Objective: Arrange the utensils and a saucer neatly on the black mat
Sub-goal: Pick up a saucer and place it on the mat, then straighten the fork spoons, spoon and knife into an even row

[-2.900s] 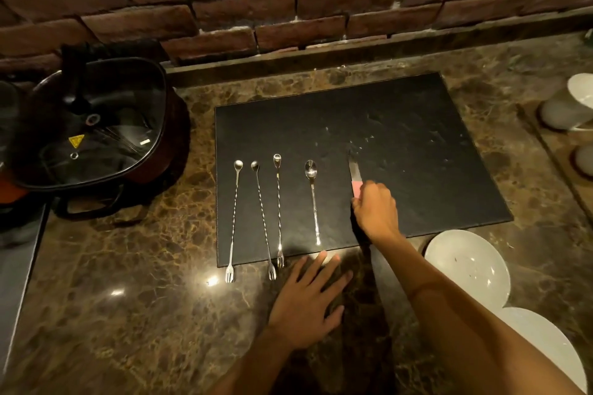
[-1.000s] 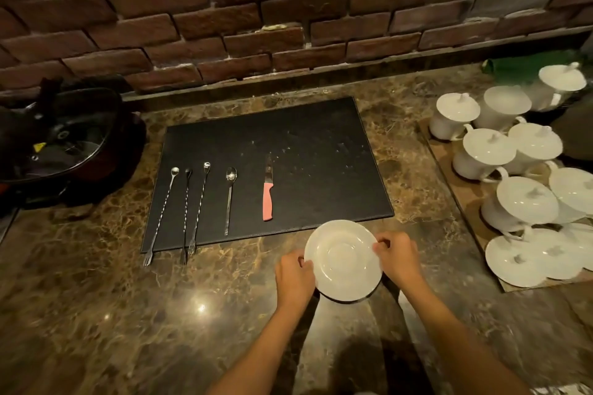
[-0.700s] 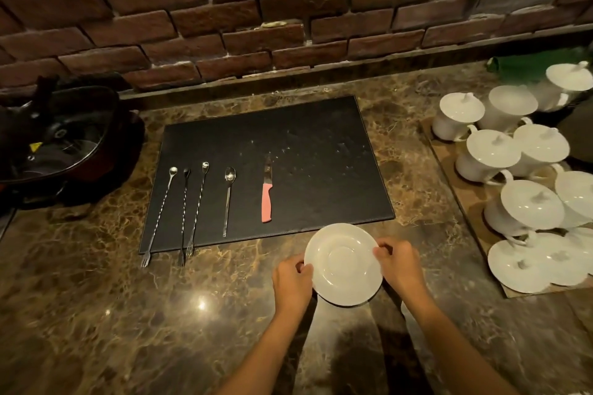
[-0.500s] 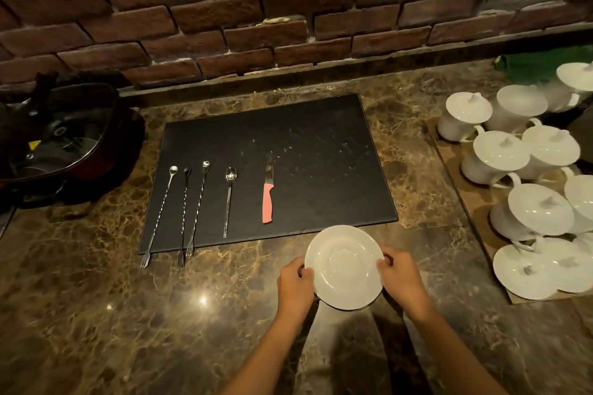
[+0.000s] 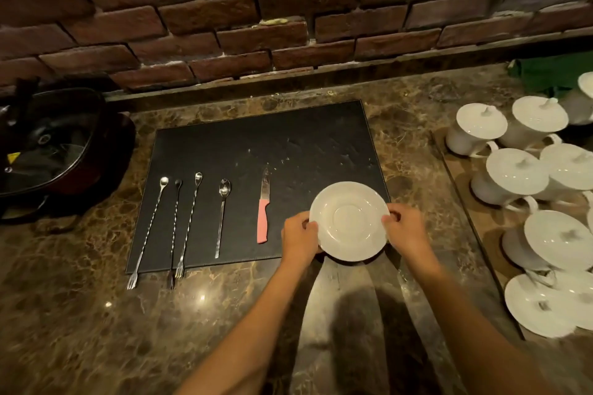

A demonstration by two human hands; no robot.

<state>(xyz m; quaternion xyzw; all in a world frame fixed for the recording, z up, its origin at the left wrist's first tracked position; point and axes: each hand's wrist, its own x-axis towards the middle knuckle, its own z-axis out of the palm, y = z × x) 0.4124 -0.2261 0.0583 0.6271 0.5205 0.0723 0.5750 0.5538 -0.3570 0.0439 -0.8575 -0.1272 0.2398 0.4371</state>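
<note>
Both hands, left [image 5: 300, 239] and right [image 5: 406, 229], grip opposite rims of the white saucer [image 5: 349, 221] over the near right corner of the black mat [image 5: 288, 144] on the marble worktop [image 5: 96, 330]. Leftward lie a pink-handled knife [image 5: 263, 213], a spoon [image 5: 222, 215] and three long twisted stirrers [image 5: 175, 228]. No legible writing.

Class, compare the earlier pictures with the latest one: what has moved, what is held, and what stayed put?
The saucer, held in both hands, has moved from the counter's front up over the black mat's near right corner. The right hand had earlier released the pink-handled knife. The knife and four long spoons stayed put.
</note>
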